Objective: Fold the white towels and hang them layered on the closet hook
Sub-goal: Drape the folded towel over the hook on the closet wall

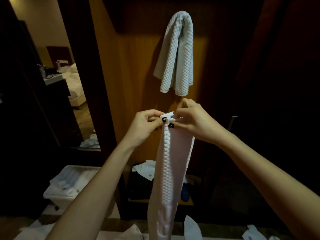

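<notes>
A white waffle-textured towel [178,54] hangs draped over the closet hook at the upper middle; the hook itself is hidden under the cloth. Below it, a second white towel [170,170] hangs down in a long narrow fold. My left hand [147,125] pinches its top edge from the left. My right hand [192,118] pinches the same top edge from the right, and the two hands almost touch. The held towel's top sits just under the hanging towel's lower ends.
The wooden closet back panel [136,84] stands straight ahead. A white bin [69,184] with linens sits at lower left. More white cloths [192,227] lie along the bottom. Dark and white clothes [143,177] lie on the closet floor. A mirror [57,66] at left shows a bed.
</notes>
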Demonstrator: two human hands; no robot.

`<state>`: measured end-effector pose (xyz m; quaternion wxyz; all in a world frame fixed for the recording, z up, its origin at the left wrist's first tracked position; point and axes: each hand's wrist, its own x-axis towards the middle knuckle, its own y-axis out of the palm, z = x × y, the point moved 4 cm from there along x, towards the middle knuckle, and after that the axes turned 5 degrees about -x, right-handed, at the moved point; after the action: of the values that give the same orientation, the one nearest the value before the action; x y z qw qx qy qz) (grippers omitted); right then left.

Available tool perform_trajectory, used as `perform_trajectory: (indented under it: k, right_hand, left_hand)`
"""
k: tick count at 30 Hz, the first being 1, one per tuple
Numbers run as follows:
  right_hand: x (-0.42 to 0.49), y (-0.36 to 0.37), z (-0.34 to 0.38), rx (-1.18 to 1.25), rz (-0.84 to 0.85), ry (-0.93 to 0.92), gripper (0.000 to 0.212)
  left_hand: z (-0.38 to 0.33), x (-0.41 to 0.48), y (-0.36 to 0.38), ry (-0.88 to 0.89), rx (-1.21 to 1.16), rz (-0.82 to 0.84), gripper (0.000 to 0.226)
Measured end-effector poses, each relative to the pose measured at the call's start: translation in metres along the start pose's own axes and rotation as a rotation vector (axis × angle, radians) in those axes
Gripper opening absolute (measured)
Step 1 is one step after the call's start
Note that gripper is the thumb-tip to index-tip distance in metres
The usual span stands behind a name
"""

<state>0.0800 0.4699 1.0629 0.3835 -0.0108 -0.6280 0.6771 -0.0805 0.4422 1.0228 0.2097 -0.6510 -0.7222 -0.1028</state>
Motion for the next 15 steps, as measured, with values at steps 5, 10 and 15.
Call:
perform_trajectory:
  k: [5, 10, 15]
  right_hand:
    - [0.009, 0.002, 0.0, -0.001, 0.021, 0.03, 0.02]
    - [0.015, 0.0, -0.002, -0.067, -0.005, 0.069, 0.029]
    - [0.002, -0.004, -0.027, -0.128, 0.183, 0.128, 0.036]
  left_hand:
    - [-0.002, -0.007, 0.0, 0.031, -0.008, 0.047, 0.019]
    - [0.001, -0.012, 0.002, 0.083, -0.047, -0.021, 0.025]
    - [0.008, -0.009, -0.001, 0.099, -0.025, -0.108, 0.021]
